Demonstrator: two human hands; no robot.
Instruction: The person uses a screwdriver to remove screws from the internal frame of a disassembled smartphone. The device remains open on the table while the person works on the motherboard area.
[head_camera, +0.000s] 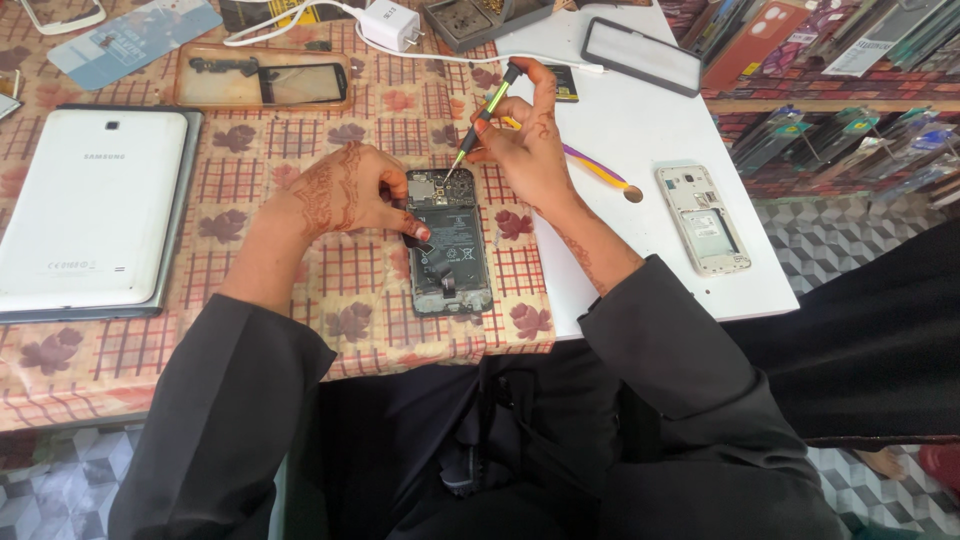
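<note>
Well out beyond the left hand (345, 190), flat on the table (640, 130), lies a white tablet (90, 210) face down on a grey case. Further from the person than that hand, a clear amber tray (262, 77) holds a dark phone screen and small parts. A white charger block (390, 24) with its cable sits past the right hand (525, 140), beside a grey parts tray (480, 18). On the outer side of the right hand, on the white part of the table, lie a purple and yellow pry tool (598, 168), an opened white phone body (703, 220) and a dark-rimmed phone frame (642, 56). Nothing lies between the hands and their work.

The opened phone (448, 243) lies on the patterned cloth, just beside the left hand and below the right, between the two wrists. Its long axis runs away from the person, the camera end at the far side and the battery end nearest the body. The left hand's fingers curl onto the phone's left edge and press down on it. The right hand is clamped on a thin green-and-black screwdriver (485, 115), fingers pinched round the shaft. The tool tilts, its cap up and away, its tip down on the phone's upper part near the camera end.
</note>
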